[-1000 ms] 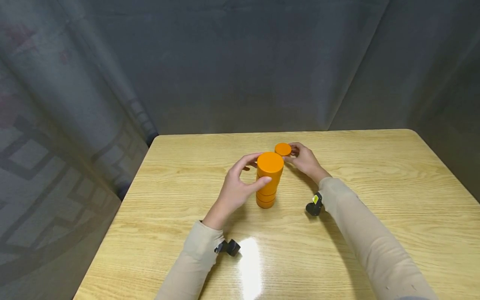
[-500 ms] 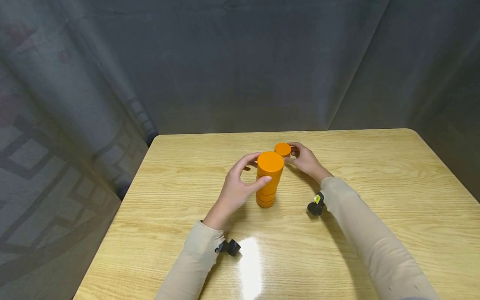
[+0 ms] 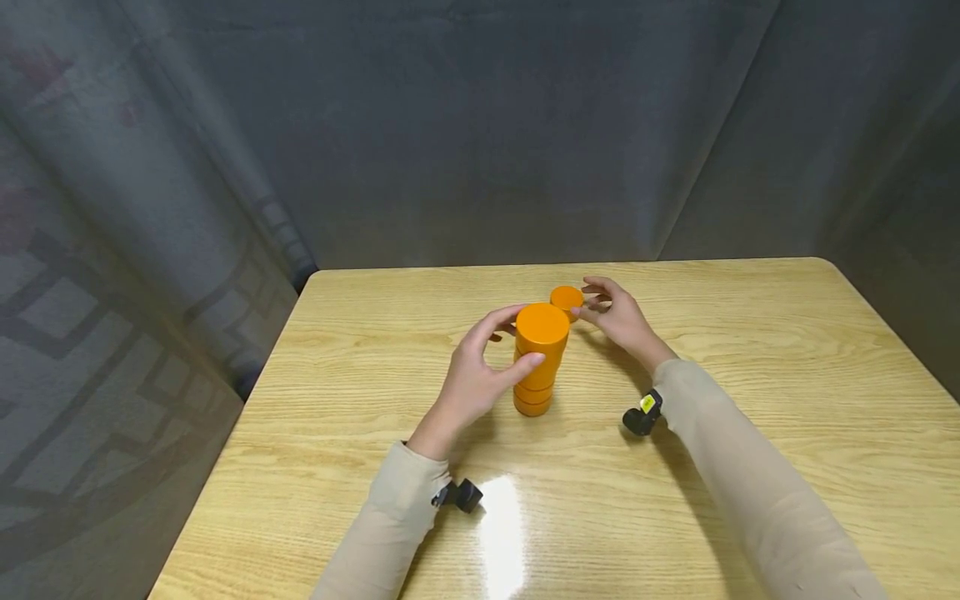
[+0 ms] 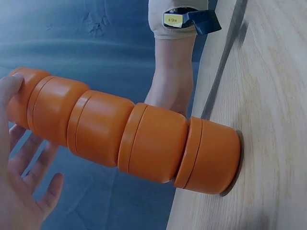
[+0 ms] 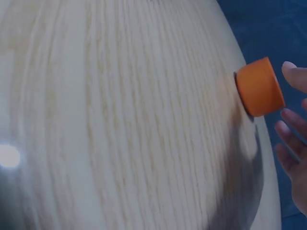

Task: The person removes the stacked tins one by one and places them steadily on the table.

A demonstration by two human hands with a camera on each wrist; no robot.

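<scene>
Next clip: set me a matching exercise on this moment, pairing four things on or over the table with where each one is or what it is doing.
Things:
1. left hand
2. right hand
3. orange stack
4. single orange cup

States:
A. stands alone behind the stack
B. fingers spread beside the single cup
C. thumb and fingers curved round the stack's top
D. leans slightly, several pieces high

Pairs: 1-C, 2-B, 3-D, 4-A
</scene>
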